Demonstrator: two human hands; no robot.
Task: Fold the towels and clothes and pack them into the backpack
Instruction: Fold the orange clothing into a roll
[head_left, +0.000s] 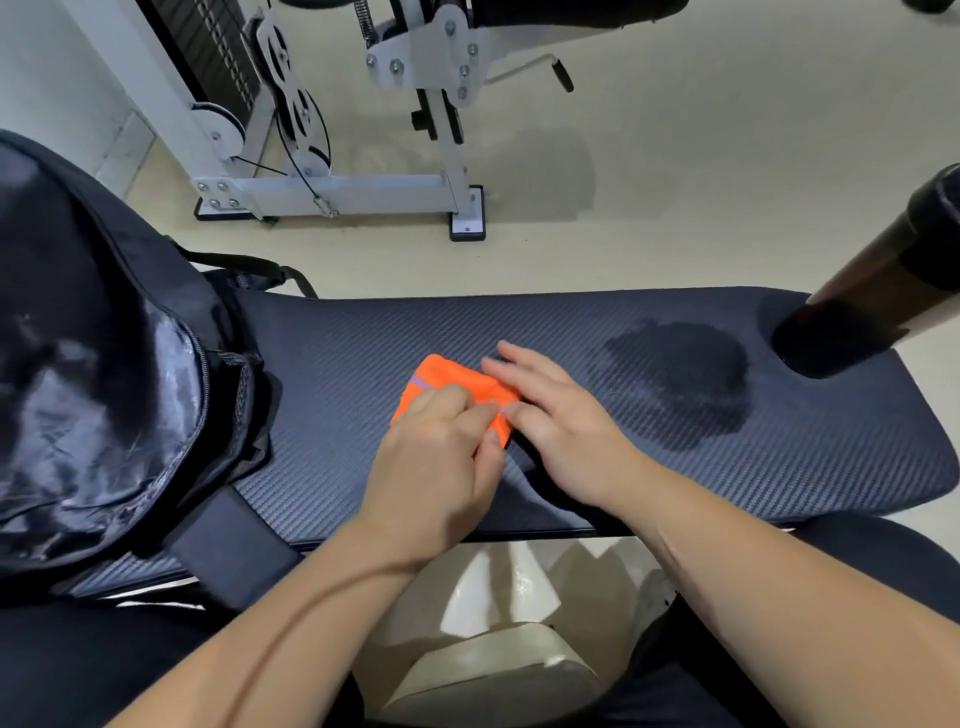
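Observation:
A small folded orange cloth (448, 378) with a pale stripe lies in the middle of the dark padded bench (337, 364). My left hand (441, 457) covers its near part, fingers curled and pinching its near right edge. My right hand (550, 410) lies flat with straight fingers on the cloth's right side and the bench. The black backpack (88, 353) stands at the left end of the bench, its zipped mouth open toward the cloth and its shiny dark lining showing.
A dark damp-looking patch (680, 379) marks the bench to the right. A black padded roller (878, 291) rises at the right end. A white gym machine frame (343, 192) stands on the pale floor beyond the bench. My dark-clothed legs flank the near edge.

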